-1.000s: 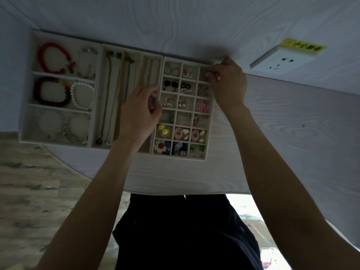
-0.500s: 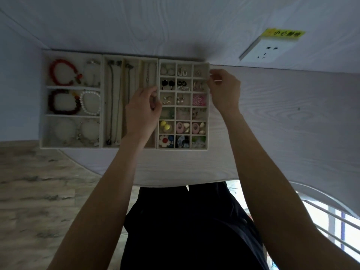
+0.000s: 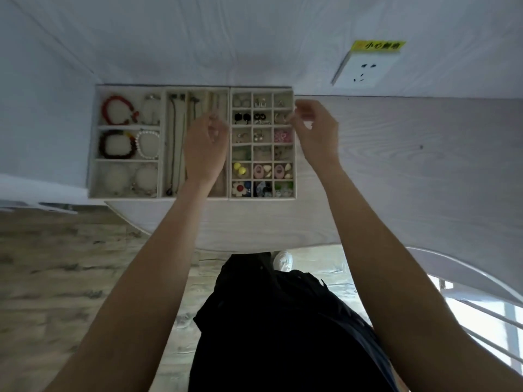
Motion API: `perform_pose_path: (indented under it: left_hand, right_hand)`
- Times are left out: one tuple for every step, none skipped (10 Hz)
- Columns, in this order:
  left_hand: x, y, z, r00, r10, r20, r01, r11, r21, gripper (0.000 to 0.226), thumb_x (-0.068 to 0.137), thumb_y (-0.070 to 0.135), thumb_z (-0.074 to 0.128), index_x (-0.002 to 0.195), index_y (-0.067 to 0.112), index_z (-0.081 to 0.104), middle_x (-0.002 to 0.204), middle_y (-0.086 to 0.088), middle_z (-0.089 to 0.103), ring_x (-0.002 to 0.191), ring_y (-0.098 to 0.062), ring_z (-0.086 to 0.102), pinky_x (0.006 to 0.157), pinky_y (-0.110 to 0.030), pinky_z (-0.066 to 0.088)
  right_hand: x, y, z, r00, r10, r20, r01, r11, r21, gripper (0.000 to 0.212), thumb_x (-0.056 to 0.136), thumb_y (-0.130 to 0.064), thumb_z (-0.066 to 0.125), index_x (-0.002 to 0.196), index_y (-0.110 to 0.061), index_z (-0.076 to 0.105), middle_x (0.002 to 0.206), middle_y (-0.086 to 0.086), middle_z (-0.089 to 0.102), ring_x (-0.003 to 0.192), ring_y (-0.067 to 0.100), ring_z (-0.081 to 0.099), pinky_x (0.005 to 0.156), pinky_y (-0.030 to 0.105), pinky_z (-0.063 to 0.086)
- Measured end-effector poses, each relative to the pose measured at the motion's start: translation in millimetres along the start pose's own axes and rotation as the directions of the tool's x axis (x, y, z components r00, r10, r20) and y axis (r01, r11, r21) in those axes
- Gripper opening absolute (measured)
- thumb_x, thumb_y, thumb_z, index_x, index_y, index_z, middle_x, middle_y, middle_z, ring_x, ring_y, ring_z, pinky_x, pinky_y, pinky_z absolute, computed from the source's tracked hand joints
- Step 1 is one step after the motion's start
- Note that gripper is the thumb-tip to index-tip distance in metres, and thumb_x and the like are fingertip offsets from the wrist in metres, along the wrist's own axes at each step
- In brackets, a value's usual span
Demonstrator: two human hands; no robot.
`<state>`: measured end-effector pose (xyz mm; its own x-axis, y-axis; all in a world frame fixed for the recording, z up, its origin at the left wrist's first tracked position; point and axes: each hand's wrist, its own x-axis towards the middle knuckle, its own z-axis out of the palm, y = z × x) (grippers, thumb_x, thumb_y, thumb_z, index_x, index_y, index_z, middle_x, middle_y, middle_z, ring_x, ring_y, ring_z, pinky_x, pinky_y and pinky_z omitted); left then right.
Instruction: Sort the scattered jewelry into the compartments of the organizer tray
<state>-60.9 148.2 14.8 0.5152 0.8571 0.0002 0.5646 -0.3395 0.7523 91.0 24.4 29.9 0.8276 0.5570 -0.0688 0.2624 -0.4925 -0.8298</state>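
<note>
Part of the long necklace slots of the organizer tray (image 3: 162, 142) is covered by the left hand (image 3: 205, 149), and whether anything is pinched between its curled fingers cannot be told. The right hand (image 3: 315, 131) is smeared by motion at its fingertips, so a held piece cannot be made out. The small earrings (image 3: 260, 103) in the far compartments are too tiny to identify. Both forearms are cut off by the near edge.

We count three tray sections (image 3: 195, 90), eighteen small compartments (image 3: 261, 140) (six rows of three), two hands (image 3: 205, 149), one wall socket (image 3: 365, 70), two yellow beads (image 3: 239, 168).
</note>
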Motion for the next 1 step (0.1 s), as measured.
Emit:
perform_pose_path:
  left_hand:
    - [-13.7,3.7,-3.5,0.994,-0.083,-0.068,0.071,0.984,-0.163,0.023,0.099,0.015,0.042,0.108,0.004,0.060,0.089,0.003,0.059,0.076,0.009,0.053,0.069,-0.006,0.039]
  right_hand:
    - [-22.8,1.2,-12.5,0.993,0.057,-0.099,-0.045,0.992,0.118,0.017,0.094,-0.022,0.055,0.105,-0.013,0.064,0.090,-0.003,0.068,0.080,0.009,0.062,0.073,0.016,0.047]
